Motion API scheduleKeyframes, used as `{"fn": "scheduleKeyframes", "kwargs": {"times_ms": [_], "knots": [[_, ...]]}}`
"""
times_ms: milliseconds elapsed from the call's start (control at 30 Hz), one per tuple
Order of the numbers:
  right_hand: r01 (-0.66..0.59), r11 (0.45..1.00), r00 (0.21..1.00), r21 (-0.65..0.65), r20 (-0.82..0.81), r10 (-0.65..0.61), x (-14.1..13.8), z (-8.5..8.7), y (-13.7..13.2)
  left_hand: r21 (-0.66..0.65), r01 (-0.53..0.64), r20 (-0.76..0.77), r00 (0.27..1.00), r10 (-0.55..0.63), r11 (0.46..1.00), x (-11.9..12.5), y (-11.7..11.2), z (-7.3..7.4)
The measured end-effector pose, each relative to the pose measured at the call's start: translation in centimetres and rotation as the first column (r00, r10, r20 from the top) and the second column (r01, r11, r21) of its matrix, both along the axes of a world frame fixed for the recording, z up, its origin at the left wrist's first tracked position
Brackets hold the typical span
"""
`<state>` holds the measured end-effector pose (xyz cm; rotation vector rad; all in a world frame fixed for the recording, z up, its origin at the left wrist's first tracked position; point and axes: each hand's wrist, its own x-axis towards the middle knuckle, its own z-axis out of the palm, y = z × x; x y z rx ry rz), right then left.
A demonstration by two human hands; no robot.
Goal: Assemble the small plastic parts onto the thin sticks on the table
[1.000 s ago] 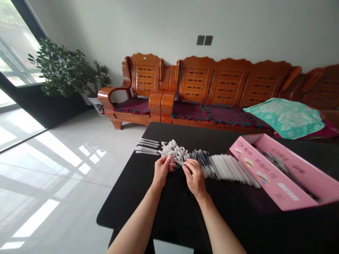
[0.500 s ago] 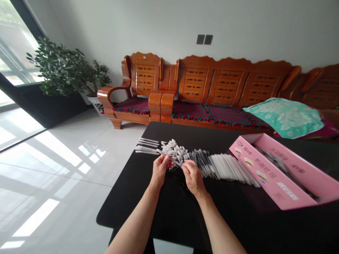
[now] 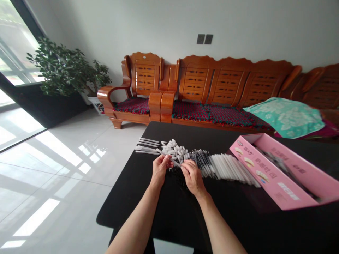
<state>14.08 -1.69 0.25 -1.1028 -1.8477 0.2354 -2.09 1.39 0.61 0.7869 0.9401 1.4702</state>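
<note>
Between my hands is a slim whitish pen barrel (image 3: 175, 162), tilted down to the right. My left hand (image 3: 159, 169) pinches its left end with thumb and finger. My right hand (image 3: 192, 175) has its fingers closed at the other end, covering that tip. Just beyond lies a pile of short white pen caps (image 3: 176, 149). Dark pen refills (image 3: 200, 157) with pale tips lie right of the caps, beside a row of translucent white barrels (image 3: 231, 168). Several capped pens (image 3: 147, 147) are laid out at the far left. Small black parts (image 3: 178, 177) sit beneath my hands, partly hidden.
A pink open box (image 3: 278, 173) with contents I cannot make out stands on the right of the black table (image 3: 132, 208). Behind the table are a wooden bench (image 3: 197, 83) and a turquoise cloth (image 3: 288, 116). A potted plant (image 3: 63, 70) stands at left.
Both hands stay almost in place around the barrel. Only slight finger movement shows, and the piles look the same.
</note>
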Motion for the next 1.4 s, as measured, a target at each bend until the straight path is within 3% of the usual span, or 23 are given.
{"fn": "scheduleKeyframes", "kwargs": {"times_ms": [333,600,867,1067,1267,1400], "knots": [[0.044,0.999,0.996,-0.002,-0.075,-0.044,-0.12,-0.21,0.16,0.002,0.002,-0.029,1.0,-0.002,1.0,0.01,-0.26,0.3],[-0.006,1.0,1.0,-0.02,0.016,0.007,-0.2,-0.17,0.1,0.006,0.007,-0.022,1.0,-0.007,1.0,-0.04,-0.24,0.32],[0.037,0.999,0.998,-0.029,-0.043,-0.038,-0.29,-0.32,0.15,0.01,-0.006,-0.042,0.999,0.006,1.0,-0.12,-0.26,0.3],[0.0,0.999,1.0,-0.034,0.0,0.0,-0.34,-0.36,0.15,0.019,-0.007,-0.049,0.999,0.008,1.0,-0.24,-0.12,0.08],[0.066,0.997,0.997,-0.028,-0.027,-0.066,-0.3,-0.34,0.1,0.014,-0.004,-0.036,0.999,0.004,1.0,-0.16,-0.25,0.3],[0.027,0.999,1.0,-0.046,0.005,-0.027,-0.33,-0.32,0.07,0.016,-0.014,-0.04,0.999,0.015,1.0,-0.27,-0.17,0.3]]}}
